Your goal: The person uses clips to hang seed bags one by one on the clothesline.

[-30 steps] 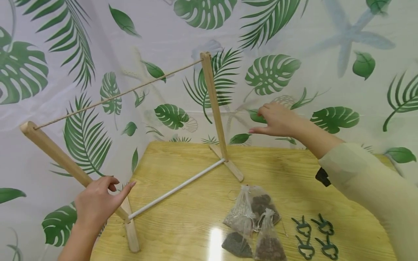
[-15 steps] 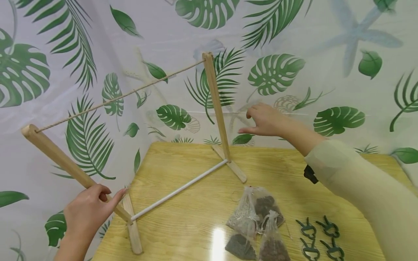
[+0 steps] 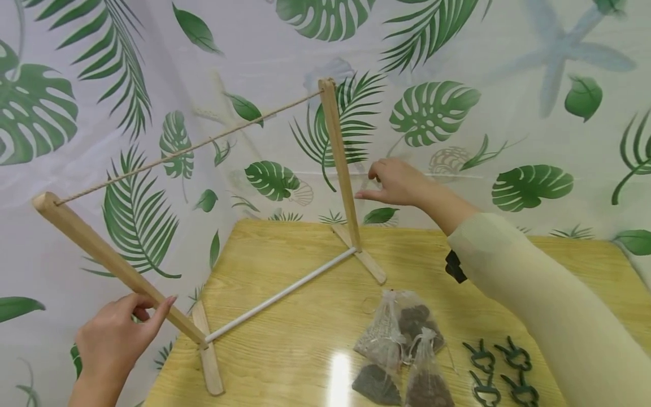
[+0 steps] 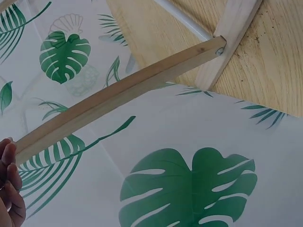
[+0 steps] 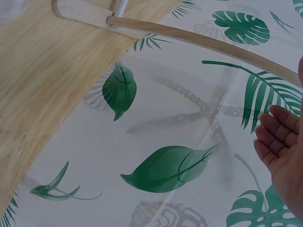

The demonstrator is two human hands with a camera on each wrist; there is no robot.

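A wooden stand with a rope [image 3: 218, 138] strung between its two post tops occupies the left half of the head view. Beside its left post [image 3: 96, 243] is my left hand [image 3: 114, 333], thumb and fingers spread apart and loosely bent, the thumb overlapping the post in this view. My right hand [image 3: 394, 182] hovers just right of the right post [image 3: 339, 164], holding nothing, its thumb pointing toward the wood. The right wrist view shows its fingers [image 5: 279, 130] extended and slightly bent. A white rod [image 3: 280, 295] joins the two feet on the table.
Several small mesh bags [image 3: 373, 342] with dark and pale contents lie at the front of the wooden table [image 3: 285, 350]. To their right are several dark green clips [image 3: 483, 359]. A leaf-printed cloth [image 3: 254, 45] hangs behind and at the left.
My right hand has moved left, up close to the right post. The left hand has shifted left and slightly down along the left post. The stand stays in place.
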